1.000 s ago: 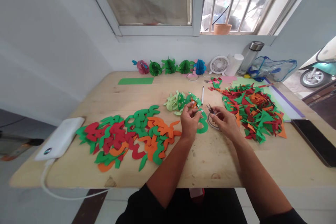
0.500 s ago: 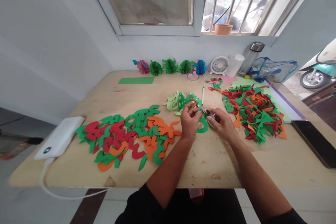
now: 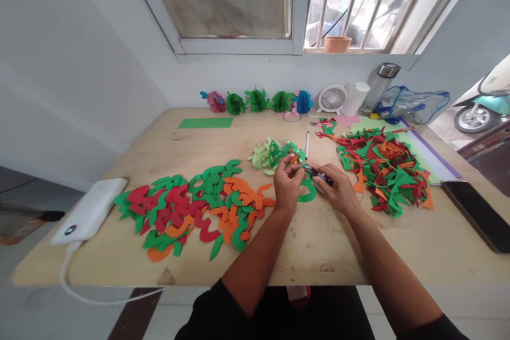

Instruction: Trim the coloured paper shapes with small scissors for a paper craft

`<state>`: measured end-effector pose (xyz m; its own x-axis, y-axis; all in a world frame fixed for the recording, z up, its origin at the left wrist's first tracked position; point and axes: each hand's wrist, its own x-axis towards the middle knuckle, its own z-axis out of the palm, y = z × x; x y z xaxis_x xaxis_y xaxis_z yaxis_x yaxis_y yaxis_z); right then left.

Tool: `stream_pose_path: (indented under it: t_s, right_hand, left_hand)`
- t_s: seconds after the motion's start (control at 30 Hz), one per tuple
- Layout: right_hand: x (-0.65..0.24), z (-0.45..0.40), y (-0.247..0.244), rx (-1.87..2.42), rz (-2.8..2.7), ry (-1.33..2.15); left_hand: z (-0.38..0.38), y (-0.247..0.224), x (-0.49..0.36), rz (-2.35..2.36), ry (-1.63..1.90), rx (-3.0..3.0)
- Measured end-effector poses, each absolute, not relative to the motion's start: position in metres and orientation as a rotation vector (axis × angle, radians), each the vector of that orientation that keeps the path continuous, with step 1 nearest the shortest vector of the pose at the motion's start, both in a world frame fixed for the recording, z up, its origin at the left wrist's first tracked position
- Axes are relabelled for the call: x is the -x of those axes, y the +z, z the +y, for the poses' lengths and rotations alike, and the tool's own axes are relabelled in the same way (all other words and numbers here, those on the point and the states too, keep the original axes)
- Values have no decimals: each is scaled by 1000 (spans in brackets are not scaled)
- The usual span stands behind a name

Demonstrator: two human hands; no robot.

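In the head view my right hand (image 3: 338, 190) is closed around dark-handled scissors (image 3: 319, 173), their metal blades pointing toward my left hand. My left hand (image 3: 288, 183) pinches a small piece of green paper (image 3: 302, 157) right at the blades, and its fingers partly cover it. Beneath the scissors a curved green paper cutout (image 3: 306, 191) lies flat on the table. Just beyond my left hand sits a small heap of light green paper pieces (image 3: 263, 154), with darker green and orange ones beside it.
Red, green and orange cutouts (image 3: 179, 207) spread over the left of the wooden table (image 3: 311, 255). A pile of paper scraps (image 3: 388, 170) lies right, near a phone (image 3: 478, 215). A white pen (image 3: 307, 144), small fan (image 3: 332, 100), bottle (image 3: 380, 87) and power bank (image 3: 90, 210) are around.
The scissors have shifted slightly in my right hand, their handles looking closer together. Both hands stay at nearly the same place, and the view has moved a little.
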<state>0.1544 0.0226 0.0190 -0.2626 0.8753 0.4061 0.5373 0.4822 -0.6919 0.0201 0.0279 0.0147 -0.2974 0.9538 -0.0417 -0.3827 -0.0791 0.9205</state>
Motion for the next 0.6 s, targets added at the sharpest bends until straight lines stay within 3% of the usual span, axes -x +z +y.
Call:
stream_pose_path:
  t_s: [0.6]
  right_hand:
    - [-153,22,20,1231,-1904,490]
  left_hand:
    - [29,11,-20,1074,1609,-798]
